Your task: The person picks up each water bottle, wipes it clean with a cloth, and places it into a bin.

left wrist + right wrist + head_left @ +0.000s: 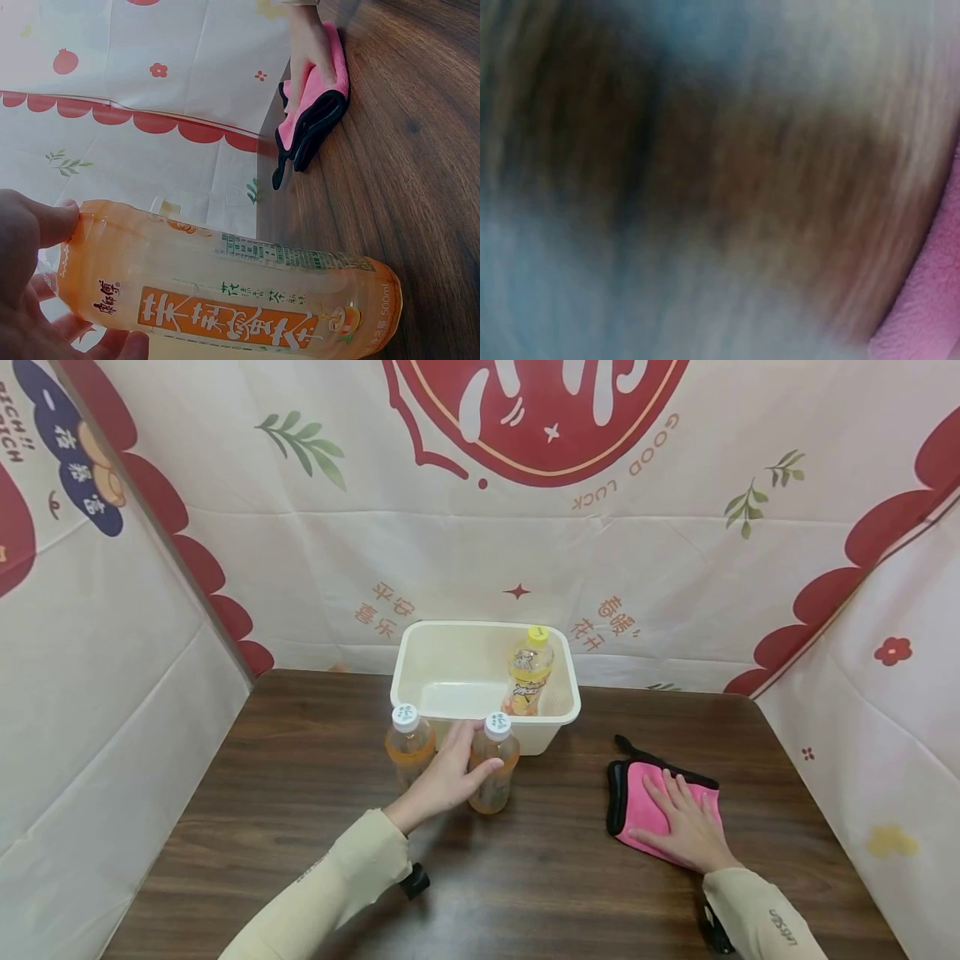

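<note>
My left hand [442, 777] grips the upper part of a clear plastic drink bottle [492, 785] with a white cap and orange label, upright on the table. In the left wrist view, thumb and fingers [56, 225] curl round the bottle's shoulder. Just left of that hand stands a matching white-capped bottle [408, 750], partly hidden by it. At the right, my right hand [690, 831] rests with spread fingers on a folded pink cloth [640, 802] with black edging. The right wrist view is mostly blurred, with the pink cloth [926, 300] at its edge.
Behind the bottles, a cream plastic basin [427, 652] stands against the rear curtain [300, 568]. A yellow-capped bottle [528, 672] leans inside it, at the right. Printed curtains also enclose both sides of the dark wooden table [300, 827].
</note>
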`<action>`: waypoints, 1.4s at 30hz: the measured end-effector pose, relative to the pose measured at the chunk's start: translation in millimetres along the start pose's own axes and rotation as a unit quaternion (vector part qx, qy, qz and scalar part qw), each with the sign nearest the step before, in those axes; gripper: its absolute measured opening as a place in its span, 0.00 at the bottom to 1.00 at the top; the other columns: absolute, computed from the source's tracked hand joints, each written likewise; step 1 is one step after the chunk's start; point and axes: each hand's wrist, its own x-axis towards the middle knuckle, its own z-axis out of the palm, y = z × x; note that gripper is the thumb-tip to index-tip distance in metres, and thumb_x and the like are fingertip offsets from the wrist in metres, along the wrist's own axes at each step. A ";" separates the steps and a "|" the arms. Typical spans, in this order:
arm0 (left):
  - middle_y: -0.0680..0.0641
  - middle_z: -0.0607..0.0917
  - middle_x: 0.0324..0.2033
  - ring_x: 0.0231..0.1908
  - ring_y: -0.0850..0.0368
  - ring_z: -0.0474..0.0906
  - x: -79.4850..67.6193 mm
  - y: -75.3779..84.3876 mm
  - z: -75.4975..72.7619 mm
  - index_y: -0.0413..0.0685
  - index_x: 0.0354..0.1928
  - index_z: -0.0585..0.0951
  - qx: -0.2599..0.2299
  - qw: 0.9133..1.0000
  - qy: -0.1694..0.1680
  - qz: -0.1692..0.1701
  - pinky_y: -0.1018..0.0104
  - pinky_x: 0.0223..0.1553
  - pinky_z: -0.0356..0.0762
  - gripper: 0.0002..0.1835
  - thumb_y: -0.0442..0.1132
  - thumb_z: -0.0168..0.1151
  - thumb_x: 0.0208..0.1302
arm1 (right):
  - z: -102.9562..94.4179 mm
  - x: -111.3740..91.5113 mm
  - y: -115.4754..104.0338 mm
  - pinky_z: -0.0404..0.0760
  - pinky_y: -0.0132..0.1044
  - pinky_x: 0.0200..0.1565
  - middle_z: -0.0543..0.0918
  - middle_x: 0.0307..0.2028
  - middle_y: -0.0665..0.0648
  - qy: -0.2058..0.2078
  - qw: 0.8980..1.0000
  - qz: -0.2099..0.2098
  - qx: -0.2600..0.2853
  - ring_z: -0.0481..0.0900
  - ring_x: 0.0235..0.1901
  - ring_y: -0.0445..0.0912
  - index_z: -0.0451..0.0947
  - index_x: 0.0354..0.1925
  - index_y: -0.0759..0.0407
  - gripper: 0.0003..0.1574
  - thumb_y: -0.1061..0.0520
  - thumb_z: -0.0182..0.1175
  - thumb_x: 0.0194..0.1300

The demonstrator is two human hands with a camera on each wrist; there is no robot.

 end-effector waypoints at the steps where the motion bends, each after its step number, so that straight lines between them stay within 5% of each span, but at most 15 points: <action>1: 0.41 0.65 0.55 0.58 0.48 0.62 -0.1 0.0 0.0 0.41 0.60 0.60 0.000 1.000 0.000 -0.002 0.53 0.59 0.62 0.28 0.43 0.57 0.62 | 0.3 -0.2 -0.1 0.35 0.67 0.59 0.46 0.68 0.69 0.001 1.000 0.000 0.000 0.38 0.67 0.62 0.46 0.70 0.49 0.57 0.28 0.55 0.51; 23: 0.41 0.65 0.54 0.58 0.47 0.62 0.7 -1.0 0.3 0.41 0.60 0.60 -0.003 1.000 -0.002 -0.004 0.52 0.59 0.62 0.28 0.43 0.57 0.62 | 4.8 -2.0 -4.6 0.27 0.58 0.63 0.49 0.68 0.67 0.024 1.000 0.016 0.009 0.40 0.68 0.59 0.55 0.66 0.62 0.47 0.33 0.48 0.61; 34: 0.41 0.65 0.54 0.58 0.48 0.62 4.0 0.4 1.4 0.41 0.59 0.60 -0.002 1.000 -0.006 -0.001 0.52 0.59 0.62 0.28 0.43 0.57 0.62 | 5.1 -1.0 -10.5 0.43 0.59 0.63 0.60 0.62 0.71 0.076 0.996 0.016 0.040 0.51 0.64 0.65 0.62 0.61 0.70 0.39 0.43 0.51 0.65; 42: 0.42 0.65 0.54 0.58 0.48 0.62 3.6 1.4 1.3 0.43 0.59 0.61 -0.008 1.000 -0.008 -0.007 0.52 0.59 0.62 0.27 0.44 0.57 0.62 | 5.4 1.3 -15.7 0.44 0.62 0.62 0.66 0.58 0.72 0.121 0.992 0.013 0.039 0.58 0.61 0.66 0.67 0.56 0.73 0.32 0.52 0.56 0.63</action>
